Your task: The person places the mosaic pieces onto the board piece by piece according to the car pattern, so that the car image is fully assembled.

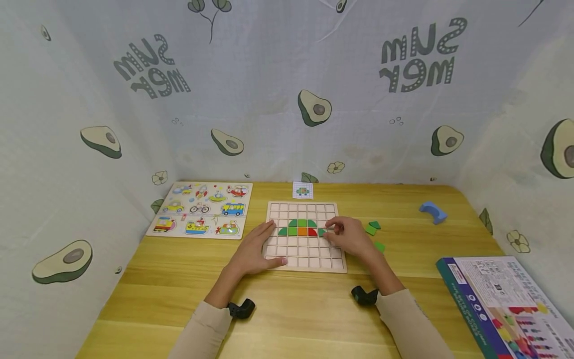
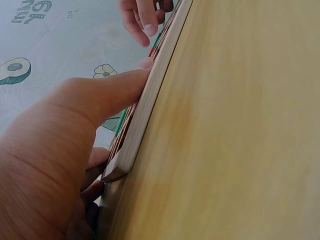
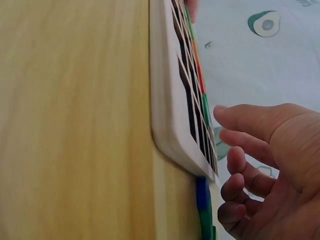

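A wooden grid board [image 1: 309, 255] lies on the table with green, orange and red pieces set in two rows, the lower row wider. My left hand [image 1: 253, 251] rests at the board's left edge, its thumb laid over the near edge and its fingers along the side. Over the board's right part hovers my right hand [image 1: 351, 236], beside a green rounded piece [image 1: 322, 232] at the right end of the lower row. In the right wrist view, the right hand's thumb and forefinger [image 3: 250, 145] are apart, with nothing visible between them.
Loose green pieces [image 1: 370, 230] lie right of the board, one [image 1: 379, 247] nearer me. A small pattern card [image 1: 302, 191] stands behind it. A vehicle puzzle [image 1: 211, 199] is at left, a blue arch-shaped object [image 1: 433, 213] and a printed box [image 1: 493, 279] at right.
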Available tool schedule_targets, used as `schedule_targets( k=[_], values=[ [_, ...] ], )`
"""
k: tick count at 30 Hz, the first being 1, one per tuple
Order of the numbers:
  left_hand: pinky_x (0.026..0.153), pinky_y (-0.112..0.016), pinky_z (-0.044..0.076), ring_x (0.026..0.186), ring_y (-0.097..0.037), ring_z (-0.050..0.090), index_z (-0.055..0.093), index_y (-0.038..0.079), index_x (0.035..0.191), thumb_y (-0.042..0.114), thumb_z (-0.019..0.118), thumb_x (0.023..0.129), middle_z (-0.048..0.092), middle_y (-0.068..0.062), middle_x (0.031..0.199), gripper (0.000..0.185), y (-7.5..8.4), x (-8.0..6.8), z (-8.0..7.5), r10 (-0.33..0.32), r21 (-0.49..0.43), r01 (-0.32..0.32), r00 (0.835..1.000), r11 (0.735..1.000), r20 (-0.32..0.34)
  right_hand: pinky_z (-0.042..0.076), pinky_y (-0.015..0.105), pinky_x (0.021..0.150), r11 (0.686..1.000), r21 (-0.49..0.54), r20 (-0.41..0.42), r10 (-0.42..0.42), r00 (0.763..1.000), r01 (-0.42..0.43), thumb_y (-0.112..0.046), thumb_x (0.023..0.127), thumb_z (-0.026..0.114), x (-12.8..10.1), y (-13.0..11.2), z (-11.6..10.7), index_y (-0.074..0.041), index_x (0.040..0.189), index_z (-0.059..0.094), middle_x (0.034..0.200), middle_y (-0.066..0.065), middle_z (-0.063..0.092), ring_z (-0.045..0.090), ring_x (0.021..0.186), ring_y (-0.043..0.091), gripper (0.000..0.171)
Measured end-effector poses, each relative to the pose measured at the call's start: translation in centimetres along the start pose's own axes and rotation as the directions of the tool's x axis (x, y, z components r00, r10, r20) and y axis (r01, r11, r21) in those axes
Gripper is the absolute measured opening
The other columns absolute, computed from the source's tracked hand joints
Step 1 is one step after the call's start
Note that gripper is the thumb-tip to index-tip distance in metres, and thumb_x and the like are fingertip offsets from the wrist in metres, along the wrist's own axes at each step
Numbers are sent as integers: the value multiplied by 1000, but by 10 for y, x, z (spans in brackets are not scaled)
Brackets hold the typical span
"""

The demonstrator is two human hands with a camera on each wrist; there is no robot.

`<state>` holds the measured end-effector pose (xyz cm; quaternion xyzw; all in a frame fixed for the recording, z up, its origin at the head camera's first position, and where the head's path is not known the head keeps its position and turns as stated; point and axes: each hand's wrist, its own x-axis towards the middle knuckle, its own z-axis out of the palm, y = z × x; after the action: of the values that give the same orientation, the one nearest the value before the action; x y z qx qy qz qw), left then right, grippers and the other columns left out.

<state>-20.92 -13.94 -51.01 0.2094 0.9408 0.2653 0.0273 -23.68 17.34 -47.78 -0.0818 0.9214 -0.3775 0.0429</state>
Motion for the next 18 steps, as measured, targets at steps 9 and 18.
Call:
schedule_targets(
  k=[9, 18],
  values=[
    [125, -52, 31, 156, -30, 29, 34, 11, 162, 69, 71, 79, 31, -3, 170, 108, -1, 1, 1, 10, 2, -10, 1000, 1000, -18, 39, 28, 60, 1000, 1, -37, -9, 999, 9, -19, 95, 75, -10, 12, -20, -3, 117, 73, 88, 9, 60, 46, 71, 20, 27],
    [128, -49, 26, 159, -26, 24, 29, 14, 164, 73, 69, 79, 26, 0, 171, 110, -2, 2, 1, -20, 7, 20, 1000, 1000, 19, 39, 32, 60, 999, -17, -84, -41, 996, 40, -22, 96, 75, -20, 31, -42, -2, 117, 72, 89, 10, 61, 45, 66, 19, 29]
  ],
)
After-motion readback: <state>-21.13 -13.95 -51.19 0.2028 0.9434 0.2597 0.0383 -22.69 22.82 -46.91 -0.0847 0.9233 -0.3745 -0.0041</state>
